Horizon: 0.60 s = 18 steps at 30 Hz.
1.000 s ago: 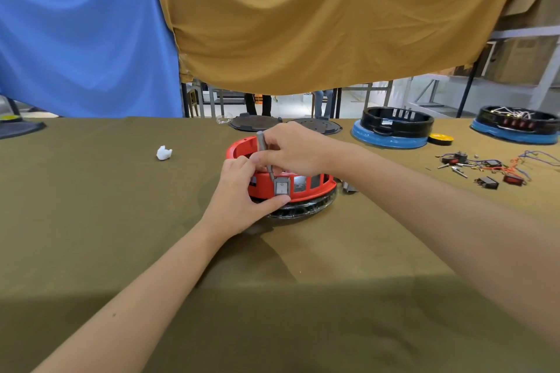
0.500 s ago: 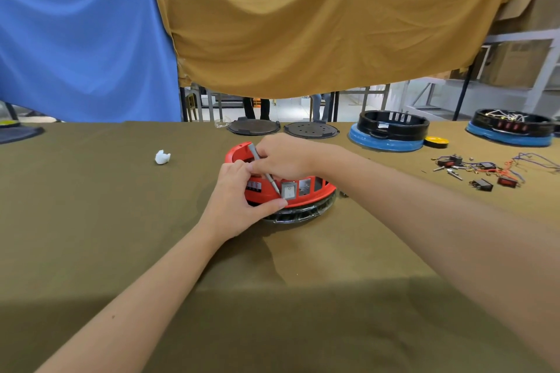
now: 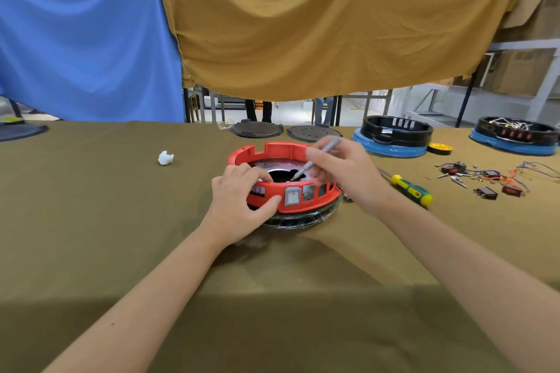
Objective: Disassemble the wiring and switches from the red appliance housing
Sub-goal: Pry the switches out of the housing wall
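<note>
The red appliance housing [image 3: 274,150] is a round ring on a dark base in the middle of the olive-covered table [image 3: 91,221]. A grey rocker switch [image 3: 292,196] sits in its front wall. My left hand [image 3: 239,206] grips the front left wall, fingers over the rim and thumb beside the switch. My right hand [image 3: 345,172] holds a thin grey tool [image 3: 315,159] like a pen, its tip pointing down inside the ring behind the switch.
A yellow-green screwdriver [image 3: 409,189] lies right of the housing. Loose switches and wires [image 3: 491,179] are scattered further right. Two black-and-blue housings [image 3: 394,139] [image 3: 515,136] and two dark discs [image 3: 257,130] stand at the back. A white crumpled scrap [image 3: 165,158] lies left.
My right hand has moved off the front wall to the right and swung the grey tool so its tip points inside the ring. My left hand keeps its hold.
</note>
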Each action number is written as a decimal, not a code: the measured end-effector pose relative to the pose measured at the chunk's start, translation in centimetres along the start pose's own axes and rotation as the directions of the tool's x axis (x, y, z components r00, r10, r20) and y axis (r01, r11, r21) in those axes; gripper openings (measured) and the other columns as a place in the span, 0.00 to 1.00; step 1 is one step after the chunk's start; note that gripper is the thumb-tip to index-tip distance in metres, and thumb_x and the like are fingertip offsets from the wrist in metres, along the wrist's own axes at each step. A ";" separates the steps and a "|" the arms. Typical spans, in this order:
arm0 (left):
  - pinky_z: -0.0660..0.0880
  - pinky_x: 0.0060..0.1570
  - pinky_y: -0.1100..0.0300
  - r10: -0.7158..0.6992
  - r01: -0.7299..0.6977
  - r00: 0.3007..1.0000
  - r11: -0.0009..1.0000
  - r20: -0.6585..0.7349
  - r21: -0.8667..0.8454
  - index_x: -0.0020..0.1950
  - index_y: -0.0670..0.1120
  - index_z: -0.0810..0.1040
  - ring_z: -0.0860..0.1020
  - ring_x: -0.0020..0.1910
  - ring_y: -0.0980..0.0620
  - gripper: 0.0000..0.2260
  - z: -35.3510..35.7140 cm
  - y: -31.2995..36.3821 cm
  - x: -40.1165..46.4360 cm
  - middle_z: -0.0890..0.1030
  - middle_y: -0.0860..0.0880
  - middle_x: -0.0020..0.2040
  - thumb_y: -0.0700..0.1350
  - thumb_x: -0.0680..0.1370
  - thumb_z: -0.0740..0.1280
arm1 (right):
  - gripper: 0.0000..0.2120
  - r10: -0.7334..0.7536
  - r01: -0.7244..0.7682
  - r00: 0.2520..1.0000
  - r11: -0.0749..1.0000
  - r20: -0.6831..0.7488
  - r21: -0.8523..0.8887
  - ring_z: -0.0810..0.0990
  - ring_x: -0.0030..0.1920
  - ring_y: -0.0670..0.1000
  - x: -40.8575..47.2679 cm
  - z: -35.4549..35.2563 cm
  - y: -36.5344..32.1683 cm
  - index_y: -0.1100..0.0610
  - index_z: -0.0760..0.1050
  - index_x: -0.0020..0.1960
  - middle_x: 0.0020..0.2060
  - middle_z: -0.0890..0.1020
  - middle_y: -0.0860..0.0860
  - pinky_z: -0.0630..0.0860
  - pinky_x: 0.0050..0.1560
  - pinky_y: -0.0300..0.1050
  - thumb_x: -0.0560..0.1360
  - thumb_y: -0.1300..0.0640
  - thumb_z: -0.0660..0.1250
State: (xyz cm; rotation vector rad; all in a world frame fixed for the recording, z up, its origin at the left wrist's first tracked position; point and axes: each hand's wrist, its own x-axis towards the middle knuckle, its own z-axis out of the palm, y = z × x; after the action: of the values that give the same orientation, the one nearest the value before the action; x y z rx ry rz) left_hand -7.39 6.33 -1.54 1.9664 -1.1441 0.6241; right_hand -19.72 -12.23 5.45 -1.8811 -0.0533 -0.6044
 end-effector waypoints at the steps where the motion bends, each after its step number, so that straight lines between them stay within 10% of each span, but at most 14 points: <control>1: 0.61 0.53 0.54 0.002 -0.002 1.000 1.000 -0.002 0.015 0.50 0.54 0.76 0.69 0.53 0.55 0.16 0.0 0.1 0.0 0.74 0.58 0.47 0.63 0.70 0.62 | 0.06 0.038 -0.035 0.999 0.996 -0.033 0.079 0.81 0.38 0.52 -0.8 -0.6 0.9 0.63 0.78 0.50 0.39 0.84 0.56 0.81 0.42 0.44 0.79 0.59 0.69; 7: 0.60 0.53 0.55 -0.011 0.010 1.000 0.998 0.015 0.068 0.50 0.55 0.74 0.68 0.53 0.56 0.16 -0.1 0.2 0.0 0.74 0.58 0.49 0.63 0.70 0.63 | 0.05 0.205 -0.151 0.973 0.912 -0.106 0.380 0.79 0.34 0.53 -3.6 -2.7 4.6 0.61 0.82 0.43 0.35 0.82 0.58 0.81 0.40 0.44 0.75 0.68 0.69; 18: 0.71 0.47 0.54 0.142 -0.156 0.988 0.931 0.066 0.329 0.55 0.50 0.82 0.79 0.43 0.50 0.10 -0.3 2.9 0.7 0.81 0.55 0.42 0.54 0.77 0.70 | 0.05 0.091 -0.069 0.971 0.992 -0.223 0.103 0.77 0.35 0.50 -4.6 -1.8 5.0 0.65 0.81 0.46 0.33 0.79 0.56 0.79 0.38 0.43 0.76 0.70 0.67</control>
State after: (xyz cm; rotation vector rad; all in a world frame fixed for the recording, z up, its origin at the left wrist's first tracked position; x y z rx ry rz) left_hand -9.63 5.29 0.20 2.1962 -1.2890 0.9123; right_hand -22.81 -14.72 -0.38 -1.7039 0.1406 -0.7451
